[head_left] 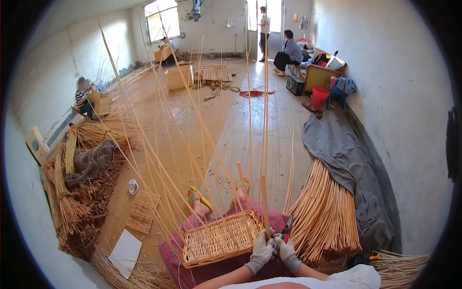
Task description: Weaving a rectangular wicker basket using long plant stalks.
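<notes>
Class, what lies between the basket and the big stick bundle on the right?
In the head view: the striped cloth, the left hand, the right hand and a tool.

The person has two hands, one left hand (261, 250) and one right hand (289, 255), with two gloves between them. There is one shallow, partly woven wicker basket (221, 238) across the lap and two yellow sandals (204, 201) on the feet. Elsewhere the room holds four other people (290, 50), one red bucket (319, 98), two grey covers (344, 166), one white sheet (126, 254) and one window (162, 21). The loose wicker rods (323, 212) are too many to count.
</notes>
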